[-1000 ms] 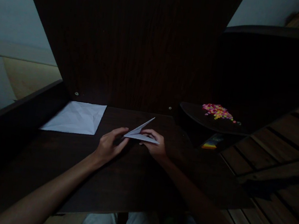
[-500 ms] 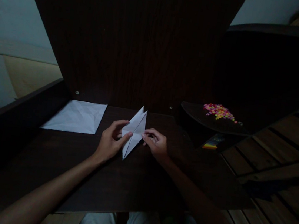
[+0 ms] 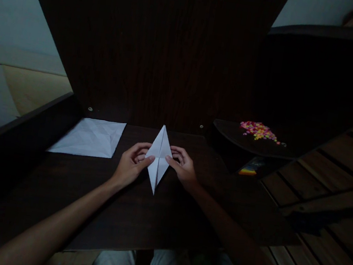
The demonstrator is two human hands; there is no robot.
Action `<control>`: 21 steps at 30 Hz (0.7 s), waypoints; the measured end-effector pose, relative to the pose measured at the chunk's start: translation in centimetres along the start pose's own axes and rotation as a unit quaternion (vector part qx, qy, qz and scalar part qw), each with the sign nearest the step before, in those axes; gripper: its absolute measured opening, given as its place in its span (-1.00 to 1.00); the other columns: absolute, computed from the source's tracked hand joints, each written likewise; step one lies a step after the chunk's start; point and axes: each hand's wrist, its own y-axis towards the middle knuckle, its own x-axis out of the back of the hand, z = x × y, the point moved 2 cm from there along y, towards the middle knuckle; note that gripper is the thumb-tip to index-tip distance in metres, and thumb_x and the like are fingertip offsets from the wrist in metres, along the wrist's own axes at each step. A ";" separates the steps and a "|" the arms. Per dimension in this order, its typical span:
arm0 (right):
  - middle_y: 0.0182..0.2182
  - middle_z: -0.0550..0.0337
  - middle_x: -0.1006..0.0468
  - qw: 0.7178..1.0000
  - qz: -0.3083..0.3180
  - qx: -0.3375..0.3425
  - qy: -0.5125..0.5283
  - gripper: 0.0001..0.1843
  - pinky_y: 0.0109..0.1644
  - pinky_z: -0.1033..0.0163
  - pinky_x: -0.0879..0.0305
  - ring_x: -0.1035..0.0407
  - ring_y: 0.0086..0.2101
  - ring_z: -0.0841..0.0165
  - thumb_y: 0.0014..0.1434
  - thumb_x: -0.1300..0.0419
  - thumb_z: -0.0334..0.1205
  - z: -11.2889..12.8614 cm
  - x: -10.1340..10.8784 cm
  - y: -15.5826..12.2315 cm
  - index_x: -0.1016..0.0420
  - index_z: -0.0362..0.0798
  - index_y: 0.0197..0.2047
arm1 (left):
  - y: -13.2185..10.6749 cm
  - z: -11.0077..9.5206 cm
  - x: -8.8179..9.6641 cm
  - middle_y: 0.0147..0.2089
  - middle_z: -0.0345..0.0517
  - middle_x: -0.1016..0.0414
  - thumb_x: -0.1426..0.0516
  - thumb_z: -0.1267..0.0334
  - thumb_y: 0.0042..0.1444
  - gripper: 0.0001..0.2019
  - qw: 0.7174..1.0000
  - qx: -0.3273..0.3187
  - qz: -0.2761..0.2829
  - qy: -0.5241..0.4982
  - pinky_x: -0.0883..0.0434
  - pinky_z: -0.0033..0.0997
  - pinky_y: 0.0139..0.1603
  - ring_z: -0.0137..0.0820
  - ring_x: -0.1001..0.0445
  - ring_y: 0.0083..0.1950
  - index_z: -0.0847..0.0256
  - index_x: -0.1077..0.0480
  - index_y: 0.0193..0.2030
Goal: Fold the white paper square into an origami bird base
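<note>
A sheet of white paper folded into a tall diamond (image 3: 157, 171) is held upright between my two hands over the dark desk. My left hand (image 3: 132, 159) pinches its left corner, thumb on the near face and fingers behind. On the right corner, my right hand (image 3: 182, 164) grips in the same way. A seam runs down the middle of the diamond, with a crease across it at thumb height. The back of the folded paper is hidden from me.
A creased white sheet of paper (image 3: 91, 139) lies flat at the left of the dark desk (image 3: 110, 220). On a rounded shelf (image 3: 229, 134) to the right is a pile of small colourful pieces (image 3: 259, 130). Beneath it sits a rainbow-coloured item (image 3: 248, 171). A tall panel rises behind.
The folded paper has turned from a tilt to upright, and its split top points have come together. My right hand's grip has moved further onto the right corner.
</note>
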 end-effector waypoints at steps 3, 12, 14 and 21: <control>-0.34 0.15 -0.56 0.997 0.052 -0.050 0.011 -0.67 -0.12 0.17 -0.39 -0.45 -0.27 0.28 -0.14 -0.38 -0.07 -0.4 -0.1 -0.1 -0.49 -0.03 -0.30 | 0.1 0.1 0.1 -0.37 -0.20 -0.52 -0.33 0.17 -0.11 -0.44 0.999 0.030 0.007 -0.015 -0.43 -0.49 -0.34 -0.40 -0.52 -0.37 0.22 -0.30 0.04; -0.59 0.31 -0.48 0.993 0.073 -0.083 0.045 -0.51 -0.55 0.30 -0.31 -0.37 -0.60 0.40 -0.20 -0.41 -0.08 0.1 0.1 -0.3 -0.46 -0.07 -0.18 | 0.2 0.7 -0.1 -0.43 -0.17 -0.57 -0.35 0.08 -0.15 -0.53 0.996 0.083 0.003 -0.012 -0.43 -0.44 -0.33 -0.33 -0.54 -0.37 0.27 -0.43 -0.12; -0.63 0.38 -0.44 0.993 0.074 -0.079 0.048 -0.41 -0.60 0.34 -0.27 -0.33 -0.65 0.43 -0.20 -0.41 -0.10 0.2 0.1 -0.3 -0.41 -0.07 -0.08 | 0.1 0.8 -0.1 -0.43 -0.16 -0.58 -0.35 0.09 -0.15 -0.51 0.996 0.086 0.000 -0.012 -0.42 -0.45 -0.34 -0.33 -0.55 -0.38 0.27 -0.42 -0.09; -0.62 0.38 -0.47 0.997 0.055 -0.048 0.036 -0.42 -0.60 0.35 -0.28 -0.34 -0.65 0.44 -0.14 -0.39 -0.09 0.2 0.1 -0.2 -0.34 -0.06 -0.06 | 0.1 1.0 0.0 -0.37 -0.10 -0.62 -0.34 0.10 -0.12 -0.59 0.995 0.099 0.005 -0.026 -0.44 -0.39 -0.23 -0.30 -0.57 -0.34 0.29 -0.47 -0.15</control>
